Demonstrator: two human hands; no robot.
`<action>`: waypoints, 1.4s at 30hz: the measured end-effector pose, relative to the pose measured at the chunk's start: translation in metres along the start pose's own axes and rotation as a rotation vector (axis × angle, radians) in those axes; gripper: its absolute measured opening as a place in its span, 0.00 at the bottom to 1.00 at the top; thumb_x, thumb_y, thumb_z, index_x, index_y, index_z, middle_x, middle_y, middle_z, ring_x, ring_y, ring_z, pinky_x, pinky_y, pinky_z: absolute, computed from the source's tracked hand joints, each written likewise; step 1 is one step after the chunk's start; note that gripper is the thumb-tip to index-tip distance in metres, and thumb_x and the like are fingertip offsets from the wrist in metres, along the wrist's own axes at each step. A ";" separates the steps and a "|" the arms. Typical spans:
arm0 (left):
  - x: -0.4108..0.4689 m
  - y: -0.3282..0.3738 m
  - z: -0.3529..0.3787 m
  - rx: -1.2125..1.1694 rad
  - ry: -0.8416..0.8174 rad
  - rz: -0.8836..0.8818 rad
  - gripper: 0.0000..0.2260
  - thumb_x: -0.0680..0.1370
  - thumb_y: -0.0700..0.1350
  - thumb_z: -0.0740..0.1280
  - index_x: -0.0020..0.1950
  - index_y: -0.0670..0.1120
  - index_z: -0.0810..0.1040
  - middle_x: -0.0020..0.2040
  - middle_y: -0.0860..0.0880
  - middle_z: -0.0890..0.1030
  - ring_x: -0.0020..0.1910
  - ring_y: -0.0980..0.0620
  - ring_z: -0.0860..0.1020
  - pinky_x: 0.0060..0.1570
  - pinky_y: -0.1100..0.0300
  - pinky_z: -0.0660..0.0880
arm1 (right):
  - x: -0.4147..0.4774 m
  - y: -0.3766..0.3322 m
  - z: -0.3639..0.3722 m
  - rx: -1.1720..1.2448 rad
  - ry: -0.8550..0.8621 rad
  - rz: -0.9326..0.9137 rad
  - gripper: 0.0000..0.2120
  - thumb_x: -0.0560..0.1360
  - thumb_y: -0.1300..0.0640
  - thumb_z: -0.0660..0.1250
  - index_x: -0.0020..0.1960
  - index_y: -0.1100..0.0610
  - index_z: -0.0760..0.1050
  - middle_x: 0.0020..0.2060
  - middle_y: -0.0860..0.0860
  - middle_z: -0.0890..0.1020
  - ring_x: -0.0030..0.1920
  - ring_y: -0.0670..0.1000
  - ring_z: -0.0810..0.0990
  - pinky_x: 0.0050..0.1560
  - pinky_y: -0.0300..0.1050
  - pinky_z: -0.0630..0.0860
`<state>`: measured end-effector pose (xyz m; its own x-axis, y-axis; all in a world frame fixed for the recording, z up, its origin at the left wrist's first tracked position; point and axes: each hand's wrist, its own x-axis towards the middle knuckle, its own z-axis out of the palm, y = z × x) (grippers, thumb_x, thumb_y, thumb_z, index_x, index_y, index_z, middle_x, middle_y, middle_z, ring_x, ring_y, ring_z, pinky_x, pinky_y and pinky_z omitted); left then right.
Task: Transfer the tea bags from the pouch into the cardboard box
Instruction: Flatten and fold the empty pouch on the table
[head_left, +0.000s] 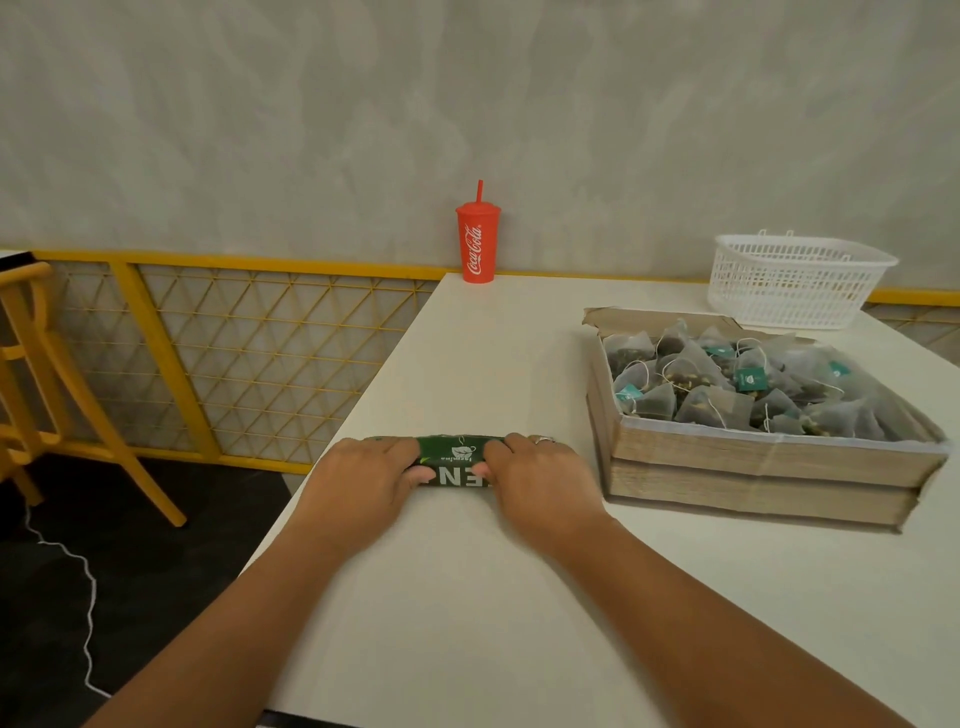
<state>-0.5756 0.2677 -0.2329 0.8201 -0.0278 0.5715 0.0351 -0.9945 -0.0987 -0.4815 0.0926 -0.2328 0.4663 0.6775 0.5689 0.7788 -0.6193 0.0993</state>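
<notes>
The green pouch (454, 462) is being gripped against the white table (467, 597) by the left hand (363, 478) and the right hand (535, 475), one at each end, fingers curled over it and thumbs pressed on its near face. The tea bags (727, 384) are being held in the open cardboard box (753, 467), near the right hand.

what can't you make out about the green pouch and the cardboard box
Head view only.
Contents of the folded green pouch: opaque, ends under the left hand and right hand.
Its lettering: partly covered by thumbs.
Lower mesh tea bags: hidden by the brown cardboard box walls.
</notes>
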 end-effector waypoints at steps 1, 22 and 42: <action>0.001 0.000 0.000 0.021 -0.006 -0.001 0.25 0.79 0.58 0.44 0.35 0.47 0.72 0.26 0.52 0.74 0.23 0.50 0.72 0.27 0.64 0.60 | 0.002 0.001 0.000 0.010 -0.015 -0.015 0.18 0.71 0.48 0.52 0.30 0.54 0.74 0.22 0.49 0.75 0.19 0.52 0.72 0.20 0.36 0.65; 0.004 -0.013 0.009 -0.373 -0.207 -0.172 0.37 0.61 0.79 0.47 0.50 0.54 0.77 0.45 0.59 0.73 0.46 0.54 0.69 0.48 0.54 0.66 | 0.005 0.013 0.003 0.280 -0.303 -0.043 0.21 0.77 0.40 0.56 0.64 0.51 0.71 0.56 0.50 0.70 0.56 0.53 0.67 0.57 0.45 0.65; 0.018 -0.038 0.005 -0.543 -0.173 -0.464 0.20 0.58 0.63 0.72 0.41 0.51 0.77 0.37 0.57 0.75 0.41 0.56 0.72 0.38 0.67 0.67 | 0.055 0.011 0.051 -0.015 0.279 0.051 0.33 0.81 0.45 0.41 0.23 0.54 0.67 0.15 0.49 0.69 0.16 0.54 0.67 0.22 0.36 0.62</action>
<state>-0.5598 0.3055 -0.2228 0.8695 0.3800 0.3155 0.1493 -0.8111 0.5655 -0.4260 0.1438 -0.2422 0.3695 0.5112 0.7759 0.7498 -0.6573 0.0759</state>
